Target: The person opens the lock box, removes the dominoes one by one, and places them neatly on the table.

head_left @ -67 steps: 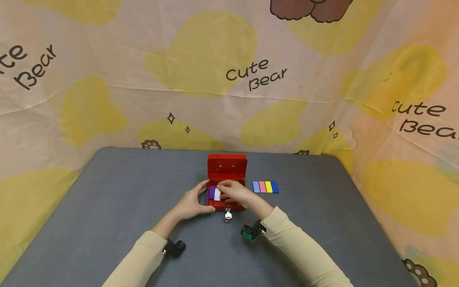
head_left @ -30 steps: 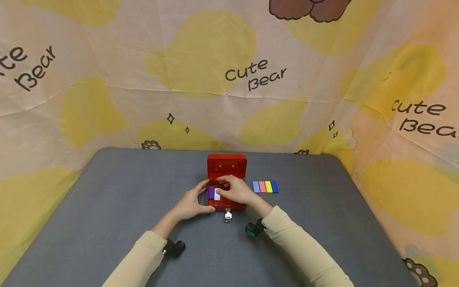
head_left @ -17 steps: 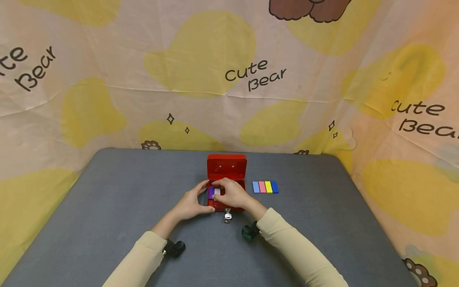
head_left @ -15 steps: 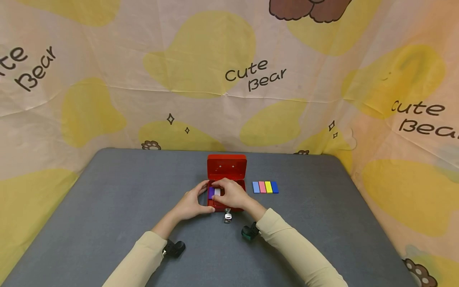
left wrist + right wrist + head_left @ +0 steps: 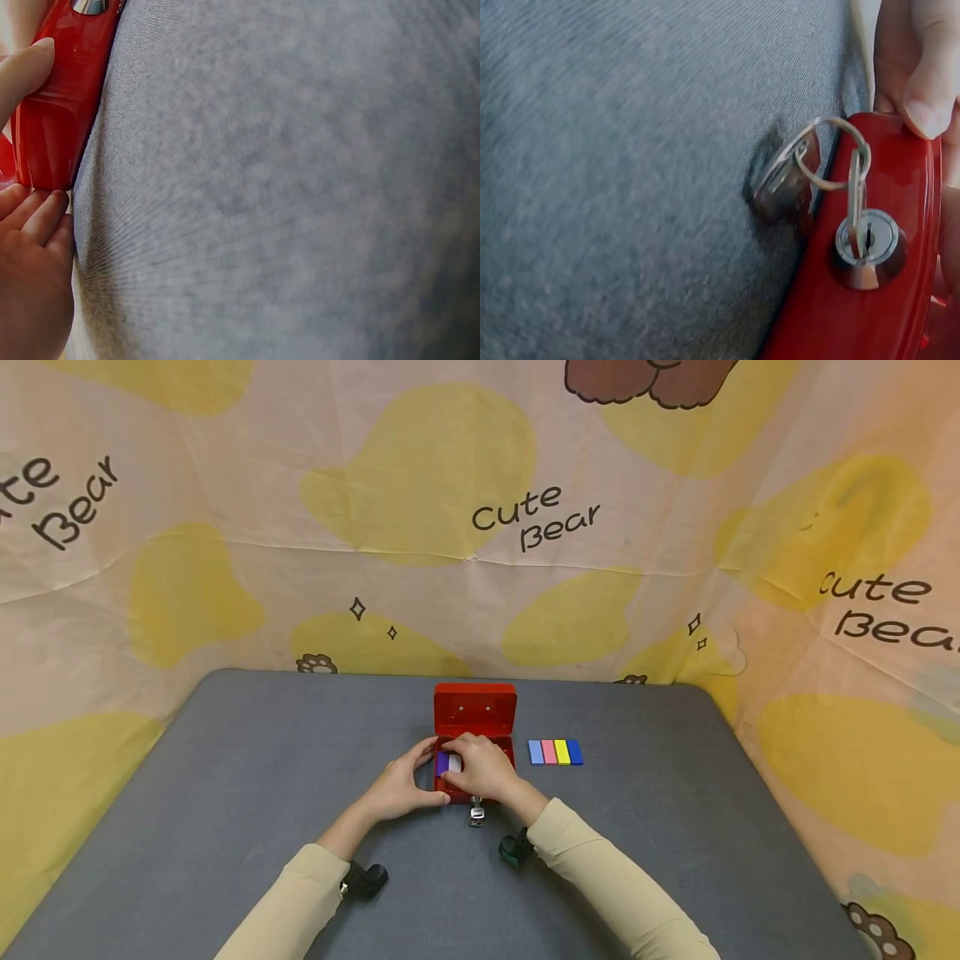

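Observation:
A red metal cash box (image 5: 475,710) stands in front of me with its lid raised. My left hand (image 5: 397,787) grips its left side, thumb on the front wall and fingers round the far side; the left wrist view shows the thumb on the red front (image 5: 56,135). My right hand (image 5: 486,768) reaches into the box, thumb and forefinger bracketing the two ends of a flat purple block (image 5: 442,763). Beside that block lies a white block (image 5: 455,762), partly covered by this hand. The right side of the box's inside is hidden.
A key ring (image 5: 840,154) hangs from the lock (image 5: 874,236) on the box's front. Right of the box, light blue (image 5: 536,752), pink (image 5: 549,752), yellow (image 5: 562,752) and dark blue (image 5: 575,752) blocks lie in a row on the grey table (image 5: 300,727). A printed cloth (image 5: 420,468) hangs behind.
The right hand has shifted left inside the box, from the white block to the purple one, its wrist coming nearer the box's front. The left hand keeps its hold on the box.

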Motion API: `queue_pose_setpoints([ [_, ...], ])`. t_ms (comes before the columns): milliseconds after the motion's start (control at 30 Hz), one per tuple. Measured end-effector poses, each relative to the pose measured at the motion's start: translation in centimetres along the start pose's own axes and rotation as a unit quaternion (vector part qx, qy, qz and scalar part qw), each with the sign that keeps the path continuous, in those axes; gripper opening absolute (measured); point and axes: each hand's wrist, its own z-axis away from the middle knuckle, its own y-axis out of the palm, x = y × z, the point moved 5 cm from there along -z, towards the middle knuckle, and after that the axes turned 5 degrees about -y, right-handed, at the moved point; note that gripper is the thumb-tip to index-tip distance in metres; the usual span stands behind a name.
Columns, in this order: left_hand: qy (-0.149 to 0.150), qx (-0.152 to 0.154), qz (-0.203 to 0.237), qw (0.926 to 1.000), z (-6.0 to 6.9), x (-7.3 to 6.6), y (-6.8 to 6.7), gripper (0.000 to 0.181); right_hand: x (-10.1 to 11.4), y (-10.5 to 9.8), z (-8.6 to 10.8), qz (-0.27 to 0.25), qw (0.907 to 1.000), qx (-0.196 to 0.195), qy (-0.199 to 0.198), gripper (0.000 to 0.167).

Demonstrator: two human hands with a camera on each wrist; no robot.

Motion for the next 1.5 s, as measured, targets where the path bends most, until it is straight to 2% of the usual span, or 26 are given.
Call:
queue_pose_setpoints([
  [333, 0.003, 0.0, 0.001, 1.0, -0.09, 0.07, 0.02, 0.093, 0.35, 0.25, -0.2, 0.037, 0.9992, 0.002, 0.014, 0.044],
  [900, 0.004, 0.001, 0.002, 1.0, -0.07, 0.05, 0.05, 0.093, 0.67, 0.53, -0.63, 0.092, 0.9943, 0.041, 0.035, 0.047],
  [1067, 0.0, 0.003, 0.002, 1.0, -0.12, 0.11, 0.1, 0.094, 0.92, 0.39, -0.68, 0.115, 0.992, 0.041, 0.032, 0.046],
  [1500, 0.005, -0.003, -0.005, 1.0, -0.3, 0.37, 0.17, 0.094, 0.71, 0.37, -0.47, 0.076, 0.9965, 0.029, 0.02, 0.045],
])
